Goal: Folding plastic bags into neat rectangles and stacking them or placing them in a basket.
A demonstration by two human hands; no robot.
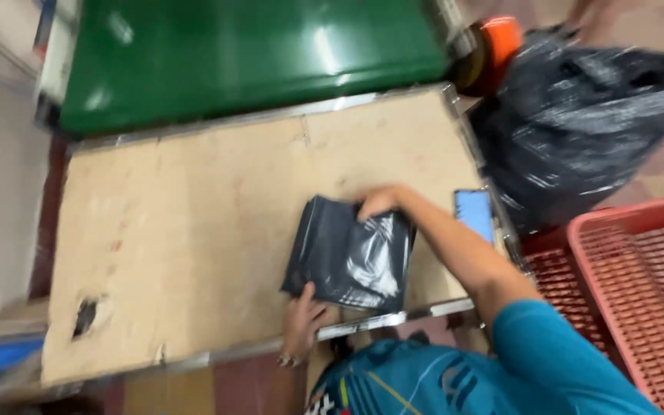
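dark plastic parcel [350, 255] on table [194, 230]; left hand [301, 327] — near edge; right hand [380, 201] — top edge
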